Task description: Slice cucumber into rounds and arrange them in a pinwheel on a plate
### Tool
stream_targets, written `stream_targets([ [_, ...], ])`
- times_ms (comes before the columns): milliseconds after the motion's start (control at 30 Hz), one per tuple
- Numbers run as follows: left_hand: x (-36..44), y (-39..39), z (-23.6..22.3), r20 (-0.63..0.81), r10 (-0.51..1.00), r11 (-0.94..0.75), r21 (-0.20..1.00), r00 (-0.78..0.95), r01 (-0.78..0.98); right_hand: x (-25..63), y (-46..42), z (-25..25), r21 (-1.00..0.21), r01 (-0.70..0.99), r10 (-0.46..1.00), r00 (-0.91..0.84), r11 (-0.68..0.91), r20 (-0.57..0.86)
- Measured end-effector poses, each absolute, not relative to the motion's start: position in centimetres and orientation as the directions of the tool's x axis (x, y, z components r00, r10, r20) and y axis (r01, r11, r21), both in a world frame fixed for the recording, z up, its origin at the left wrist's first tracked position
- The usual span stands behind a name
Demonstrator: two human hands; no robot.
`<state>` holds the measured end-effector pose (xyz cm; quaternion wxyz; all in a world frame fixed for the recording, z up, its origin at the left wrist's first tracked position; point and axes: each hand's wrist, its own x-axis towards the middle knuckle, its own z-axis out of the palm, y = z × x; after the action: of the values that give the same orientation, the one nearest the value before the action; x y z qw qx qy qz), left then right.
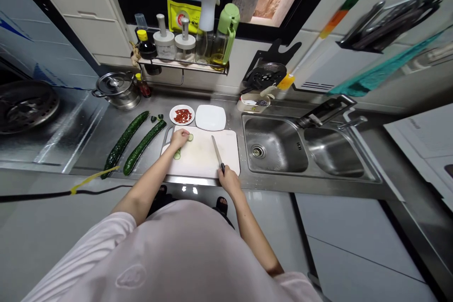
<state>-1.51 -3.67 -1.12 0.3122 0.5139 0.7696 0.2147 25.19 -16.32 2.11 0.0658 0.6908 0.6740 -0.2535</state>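
My left hand is over the left part of the white cutting board, its fingers pinched at a pale green cucumber slice. More cucumber slices lie on the board by my left wrist. In my right hand is a kitchen knife, gripped by its black handle near the board's front edge, blade pointing away from me. Left of the board lie two long dark green cucumbers, with small cut end pieces beyond them.
Behind the board stand a plate of chopped red chillies and a white square plate. A lidded steel pot is at the back left. To the right is a double sink. A rack holds seasoning jars and bottles.
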Motion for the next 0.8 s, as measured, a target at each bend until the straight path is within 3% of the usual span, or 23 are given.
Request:
stream_targets([
  [167,-0.3,-3.9,-1.2,-0.197,0.975,0.044,0.614,0.100,0.788,25.2,-16.3,2.6,-0.230,0.970,0.894,-0.038,-0.074,-0.447],
  [267,-0.3,-3.7,-1.7,-0.116,0.972,-0.085,0.636,0.204,0.767,25.1,-16.3,2.7,-0.226,0.971,0.891,-0.034,-0.079,-0.453],
  [400,-0.6,-3.7,-2.3,-0.083,0.992,-0.022,0.605,0.091,0.796,25.1,-16.3,2.8,-0.225,0.971,0.890,-0.032,-0.080,-0.454],
  [600,0.0,-3.6,-2.0,-0.163,0.987,0.089,0.478,-0.011,0.874,25.2,-16.4,3.1,-0.240,0.968,0.917,-0.031,-0.071,-0.397],
  [800,0.2,-2.5,-2.1,-0.239,0.968,0.181,0.462,-0.075,0.868,24.6,-17.3,4.0,-0.279,0.959,0.920,-0.149,0.046,-0.362],
])
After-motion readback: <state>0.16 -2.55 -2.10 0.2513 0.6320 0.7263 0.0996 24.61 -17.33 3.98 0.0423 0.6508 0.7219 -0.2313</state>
